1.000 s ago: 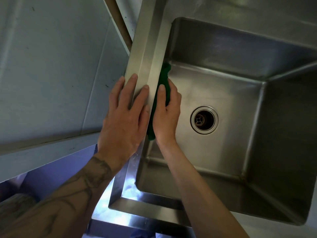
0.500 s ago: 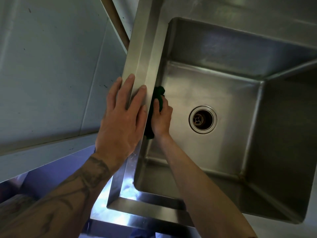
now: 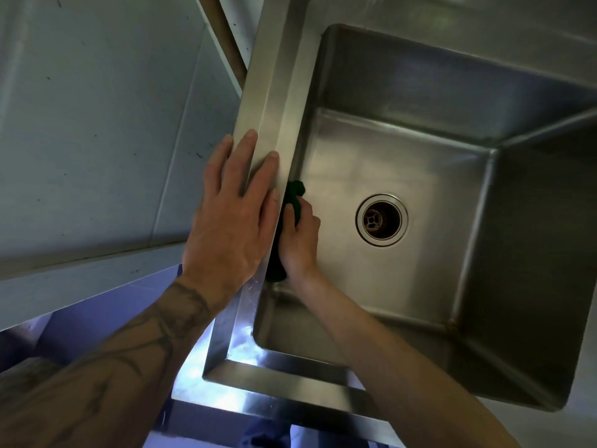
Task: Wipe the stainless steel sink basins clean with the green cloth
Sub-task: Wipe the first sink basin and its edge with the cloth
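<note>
Green cloth [image 3: 293,202], dark crumpled wad in right hand [image 3: 298,244]; left hand [image 3: 232,218] flat on sink rim [image 3: 274,76]

Left forearm [image 3: 129,357], at 8 o'clock, was bare; dark line tattoo [image 3: 174,321] of curving, branching strokes ran from wrist toward elbow. Right forearm [image 3: 387,360], at 5 o'clock, was bare. Left hand [image 3: 232,215] fingers [image 3: 240,163] had short nails.

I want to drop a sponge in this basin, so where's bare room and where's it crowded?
Bare: the basin floor between the drain and the right wall, and between the drain and the back wall. Crowded: the left wall, where the right hand holds the green cloth, and the rim above it, under the flat left hand.
</note>
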`<state>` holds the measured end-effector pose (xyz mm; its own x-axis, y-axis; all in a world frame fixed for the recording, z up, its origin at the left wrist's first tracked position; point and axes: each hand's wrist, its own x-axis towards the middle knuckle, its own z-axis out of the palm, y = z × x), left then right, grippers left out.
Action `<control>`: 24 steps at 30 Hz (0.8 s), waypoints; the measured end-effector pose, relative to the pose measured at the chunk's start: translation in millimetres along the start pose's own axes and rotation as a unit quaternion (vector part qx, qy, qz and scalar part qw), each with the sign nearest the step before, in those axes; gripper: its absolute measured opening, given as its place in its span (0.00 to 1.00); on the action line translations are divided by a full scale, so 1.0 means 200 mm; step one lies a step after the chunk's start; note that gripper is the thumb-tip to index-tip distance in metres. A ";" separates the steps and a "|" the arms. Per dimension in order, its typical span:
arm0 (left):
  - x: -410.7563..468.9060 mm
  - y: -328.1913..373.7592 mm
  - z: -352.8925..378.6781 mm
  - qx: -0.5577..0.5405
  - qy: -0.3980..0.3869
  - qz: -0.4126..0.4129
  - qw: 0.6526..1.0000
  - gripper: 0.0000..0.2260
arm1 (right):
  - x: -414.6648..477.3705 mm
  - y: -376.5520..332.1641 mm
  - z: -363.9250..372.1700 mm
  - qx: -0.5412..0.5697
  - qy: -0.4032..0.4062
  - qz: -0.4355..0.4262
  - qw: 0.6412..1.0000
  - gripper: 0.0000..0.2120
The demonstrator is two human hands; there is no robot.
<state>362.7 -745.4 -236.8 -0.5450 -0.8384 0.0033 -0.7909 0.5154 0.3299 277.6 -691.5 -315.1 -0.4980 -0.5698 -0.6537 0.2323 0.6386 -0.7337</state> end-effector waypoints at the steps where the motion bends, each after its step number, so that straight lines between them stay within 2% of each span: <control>1: 0.00 0.00 0.00 -0.001 -0.001 0.002 1.000 0.22 | -0.08 -0.02 -0.02 0.017 0.005 -0.024 1.000 0.17; 5: 0.00 0.00 0.00 0.001 0.000 0.008 1.000 0.22 | -0.24 0.01 -0.05 0.055 0.005 -0.090 0.994 0.15; 11: 0.00 0.00 0.00 0.007 0.012 0.011 1.000 0.19 | 0.03 0.14 -0.01 -0.070 -0.019 -0.014 0.997 0.18; 17: -0.01 0.00 -0.01 -0.008 0.023 0.005 1.000 0.20 | -0.18 0.14 -0.14 -0.034 -0.099 -0.089 0.991 0.15; 20: -0.04 0.00 -0.01 -0.020 0.027 -0.005 0.999 0.21 | -0.12 0.16 -0.12 -0.044 -0.103 -0.063 0.992 0.16; 24: -0.20 0.01 -0.02 -0.027 0.022 -0.036 0.999 0.22 | 0.02 0.19 -0.05 -0.085 -0.081 0.021 0.993 0.18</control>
<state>384.4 -711.2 -232.1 -0.4730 -0.8808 0.0196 -0.8110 0.4440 0.3810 275.7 -664.3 -342.8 -0.3462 -0.6084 -0.7141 0.0981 0.7335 -0.6725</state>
